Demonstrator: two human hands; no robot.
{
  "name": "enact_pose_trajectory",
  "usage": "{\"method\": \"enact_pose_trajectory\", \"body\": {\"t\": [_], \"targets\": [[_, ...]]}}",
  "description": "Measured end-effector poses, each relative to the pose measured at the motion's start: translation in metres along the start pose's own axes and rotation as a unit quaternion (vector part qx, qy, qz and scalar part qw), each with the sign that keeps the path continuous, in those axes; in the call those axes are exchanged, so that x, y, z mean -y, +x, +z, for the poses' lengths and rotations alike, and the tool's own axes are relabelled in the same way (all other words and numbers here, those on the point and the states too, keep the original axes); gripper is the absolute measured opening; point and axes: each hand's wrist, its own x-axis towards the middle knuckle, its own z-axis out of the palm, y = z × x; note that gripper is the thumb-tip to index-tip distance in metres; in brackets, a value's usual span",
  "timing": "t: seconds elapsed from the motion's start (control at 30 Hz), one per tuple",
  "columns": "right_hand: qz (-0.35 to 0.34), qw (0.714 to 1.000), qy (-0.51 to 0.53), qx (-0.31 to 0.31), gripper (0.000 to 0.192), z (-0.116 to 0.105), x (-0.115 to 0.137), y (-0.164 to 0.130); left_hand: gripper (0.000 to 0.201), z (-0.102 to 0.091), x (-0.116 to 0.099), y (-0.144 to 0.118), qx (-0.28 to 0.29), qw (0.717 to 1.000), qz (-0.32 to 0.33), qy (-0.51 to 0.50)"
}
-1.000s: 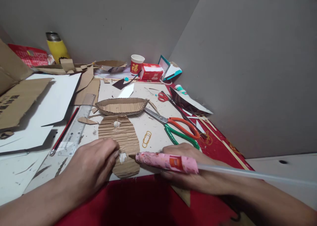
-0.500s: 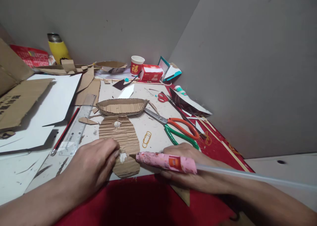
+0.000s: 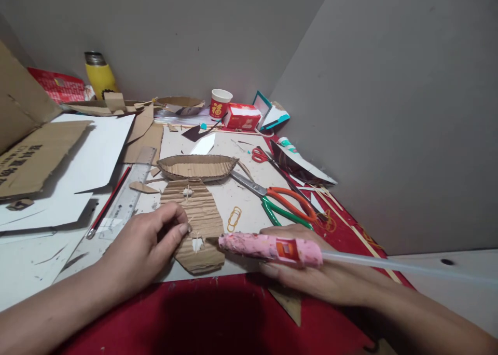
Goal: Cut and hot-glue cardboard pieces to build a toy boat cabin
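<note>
Grey walls (image 3: 389, 111) meeting at corner, red-covered table (image 3: 218, 318), dim-ish light
</note>
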Motion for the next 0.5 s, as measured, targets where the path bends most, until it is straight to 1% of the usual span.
{"method": "enact_pose_trajectory", "body": {"t": [0.07, 0.17, 0.27, 0.4, 0.5], "targets": [[-0.013, 1.000, 0.010, 0.007, 0.041, 0.000, 0.004, 0.004, 0.018, -0.002, 0.000, 0.002, 0.002, 1.000, -0.016, -0.017], [-0.029, 0.998, 0.022, 0.041, 0.042, 0.000, 0.009, 0.012, 0.017, -0.001, -0.001, 0.001, 0.001, 1.000, -0.007, -0.005], [-0.044, 0.996, -0.001, 0.079, 0.045, 0.000, 0.012, 0.018, 0.017, 0.000, -0.001, -0.001, -0.003, 1.000, 0.007, 0.012], [-0.038, 0.995, -0.039, 0.086, 0.045, 0.001, 0.015, 0.022, 0.018, 0.001, -0.001, -0.002, -0.004, 1.000, 0.017, 0.020], [-0.036, 0.996, -0.035, 0.077, 0.044, 0.002, 0.015, 0.024, 0.017, 0.001, 0.000, -0.001, -0.004, 1.000, 0.019, 0.021]]}}
